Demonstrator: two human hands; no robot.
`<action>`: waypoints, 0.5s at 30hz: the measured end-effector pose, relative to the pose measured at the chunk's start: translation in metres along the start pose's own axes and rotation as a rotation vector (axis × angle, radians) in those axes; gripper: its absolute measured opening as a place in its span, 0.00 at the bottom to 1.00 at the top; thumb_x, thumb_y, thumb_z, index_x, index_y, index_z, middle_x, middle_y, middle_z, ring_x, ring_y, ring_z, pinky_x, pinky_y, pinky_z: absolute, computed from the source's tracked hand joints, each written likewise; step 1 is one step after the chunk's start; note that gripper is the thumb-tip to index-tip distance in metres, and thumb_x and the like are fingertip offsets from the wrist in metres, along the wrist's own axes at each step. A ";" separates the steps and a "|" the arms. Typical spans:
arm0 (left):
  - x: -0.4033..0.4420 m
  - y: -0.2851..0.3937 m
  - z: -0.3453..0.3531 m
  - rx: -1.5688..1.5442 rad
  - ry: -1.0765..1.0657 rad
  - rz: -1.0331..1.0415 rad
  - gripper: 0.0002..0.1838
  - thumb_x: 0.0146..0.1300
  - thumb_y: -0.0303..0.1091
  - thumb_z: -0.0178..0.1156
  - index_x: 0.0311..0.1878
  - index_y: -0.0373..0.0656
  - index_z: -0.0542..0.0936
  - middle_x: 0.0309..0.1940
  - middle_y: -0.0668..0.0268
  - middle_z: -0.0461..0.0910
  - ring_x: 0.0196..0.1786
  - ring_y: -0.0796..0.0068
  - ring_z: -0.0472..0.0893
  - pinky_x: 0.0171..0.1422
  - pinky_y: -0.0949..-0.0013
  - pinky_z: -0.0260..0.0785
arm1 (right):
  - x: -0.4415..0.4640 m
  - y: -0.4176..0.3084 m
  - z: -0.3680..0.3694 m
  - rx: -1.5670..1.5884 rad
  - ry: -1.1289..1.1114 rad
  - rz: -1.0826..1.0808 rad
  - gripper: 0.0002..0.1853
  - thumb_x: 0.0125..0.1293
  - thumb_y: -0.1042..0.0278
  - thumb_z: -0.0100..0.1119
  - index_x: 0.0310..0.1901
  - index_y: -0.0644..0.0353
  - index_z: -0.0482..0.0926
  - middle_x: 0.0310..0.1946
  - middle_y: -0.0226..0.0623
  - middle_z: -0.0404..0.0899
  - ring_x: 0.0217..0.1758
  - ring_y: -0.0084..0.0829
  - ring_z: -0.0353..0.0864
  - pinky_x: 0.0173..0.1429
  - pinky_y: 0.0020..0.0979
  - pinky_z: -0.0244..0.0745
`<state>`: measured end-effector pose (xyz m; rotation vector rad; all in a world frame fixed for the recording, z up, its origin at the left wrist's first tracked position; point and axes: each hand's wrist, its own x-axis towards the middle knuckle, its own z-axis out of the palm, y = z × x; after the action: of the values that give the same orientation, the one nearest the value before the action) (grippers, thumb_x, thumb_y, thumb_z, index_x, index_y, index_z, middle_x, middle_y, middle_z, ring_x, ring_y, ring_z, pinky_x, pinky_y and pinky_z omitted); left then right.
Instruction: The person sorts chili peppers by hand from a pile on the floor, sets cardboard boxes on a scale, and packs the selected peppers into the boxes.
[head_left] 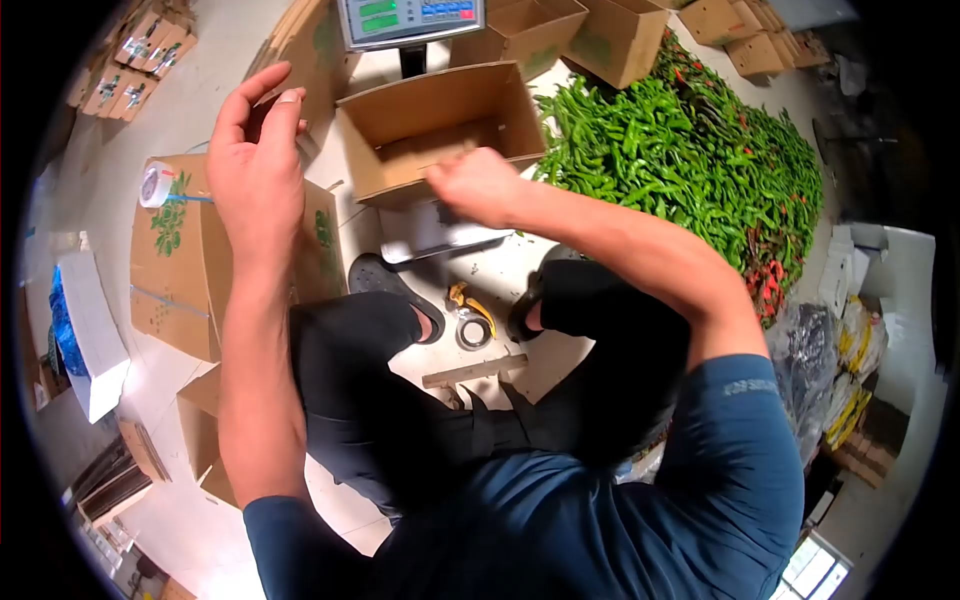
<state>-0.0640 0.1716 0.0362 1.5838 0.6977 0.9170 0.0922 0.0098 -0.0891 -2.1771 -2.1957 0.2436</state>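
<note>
An open, upright cardboard box (425, 95) rests on the scale's pale platform (440, 238). My right hand (478, 188) is at the box's near wall, its fingers curled closed by the rim. Whether it grips the cardboard or something small is hidden. My left hand (262, 165) is raised to the left of the box, fingers bent and apart from the thumb, with nothing visible between them. Behind the box stands the scale's display (412, 20) with lit green readouts. A large heap of green peppers (640, 140), with some red ones, lies at right.
A closed carton (165, 270) with a tape roll (154, 186) on it stands at left. Between my feet are a yellow tape dispenser (478, 305) and a tape roll (473, 332). More open boxes (525, 35) stand behind the scale. Plastic bags (805, 350) lie at right.
</note>
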 end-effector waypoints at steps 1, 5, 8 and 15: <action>-0.001 -0.001 0.003 -0.001 -0.009 0.028 0.15 0.69 0.31 0.59 0.57 0.37 0.80 0.42 0.67 0.82 0.41 0.84 0.76 0.47 0.78 0.69 | 0.007 -0.004 0.013 0.024 0.047 0.015 0.11 0.55 0.71 0.59 0.39 0.65 0.74 0.36 0.51 0.82 0.38 0.49 0.86 0.40 0.46 0.82; -0.007 -0.009 0.006 0.137 -0.083 0.088 0.15 0.70 0.32 0.60 0.57 0.39 0.81 0.39 0.70 0.82 0.38 0.84 0.75 0.44 0.77 0.69 | 0.004 0.008 0.009 0.104 -0.077 0.003 0.11 0.58 0.68 0.60 0.41 0.62 0.77 0.42 0.47 0.83 0.44 0.47 0.86 0.48 0.46 0.82; -0.021 -0.005 0.017 0.250 -0.106 0.196 0.14 0.70 0.32 0.60 0.55 0.39 0.82 0.41 0.68 0.84 0.40 0.81 0.78 0.47 0.75 0.71 | -0.027 0.040 -0.038 0.198 -0.093 0.093 0.19 0.62 0.61 0.63 0.52 0.61 0.78 0.47 0.48 0.83 0.51 0.49 0.84 0.55 0.45 0.79; -0.106 -0.002 0.062 0.471 -0.880 0.307 0.15 0.66 0.26 0.60 0.55 0.37 0.80 0.42 0.55 0.83 0.42 0.63 0.84 0.49 0.67 0.76 | -0.225 0.224 -0.067 0.156 0.184 0.815 0.37 0.60 0.52 0.70 0.66 0.66 0.72 0.46 0.52 0.85 0.51 0.47 0.85 0.59 0.41 0.78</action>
<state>-0.0667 0.0519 0.0090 2.3125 0.0278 0.1769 0.3262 -0.2079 -0.0354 -2.7282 -1.0607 0.2076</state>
